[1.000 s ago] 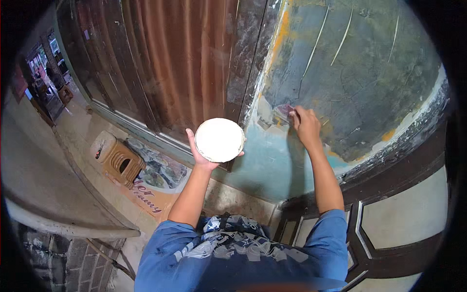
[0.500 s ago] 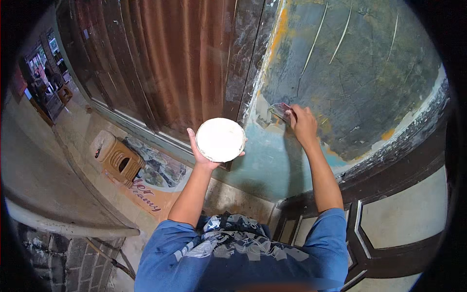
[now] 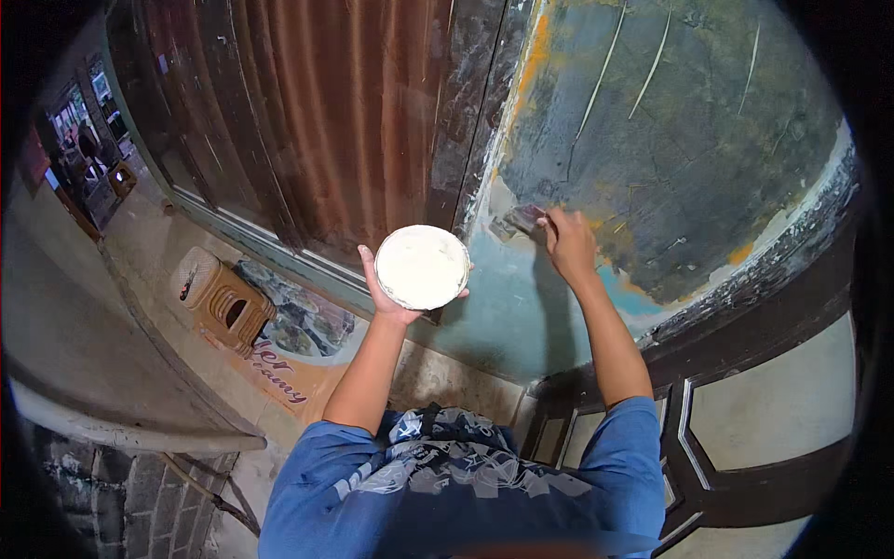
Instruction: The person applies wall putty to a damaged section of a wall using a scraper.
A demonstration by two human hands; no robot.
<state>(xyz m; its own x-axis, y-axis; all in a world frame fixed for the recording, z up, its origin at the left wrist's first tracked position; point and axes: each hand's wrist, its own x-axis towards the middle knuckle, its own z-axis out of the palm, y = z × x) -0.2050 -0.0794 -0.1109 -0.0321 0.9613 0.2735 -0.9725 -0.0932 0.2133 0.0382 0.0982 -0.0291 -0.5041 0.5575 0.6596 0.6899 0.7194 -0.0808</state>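
Note:
My left hand (image 3: 393, 306) holds up a round tub (image 3: 421, 268), its top filled with a white substance; fingers show around its rim. In my right hand (image 3: 571, 247) a putty knife (image 3: 520, 220) is pinched, its blade lying against the wall (image 3: 680, 149). Around the blade is a pale grey-white patch (image 3: 503, 197), at the edge where the dark, rough upper surface meets the light blue-green lower part (image 3: 498, 279). Part of the knife's handle is hidden by my fingers.
Left of the wall stands a dark frame with a brown curtain (image 3: 326, 121) behind it. A tan plastic stool (image 3: 228, 300) is on the floor beside a printed sheet (image 3: 307, 326). Dark panelled woodwork (image 3: 764, 419) lies at the right, a thick pipe (image 3: 140, 436) at the lower left.
My right hand has shifted slightly left and down, with the knife blade moving left over the pale patch. The left hand and tub stay nearly still.

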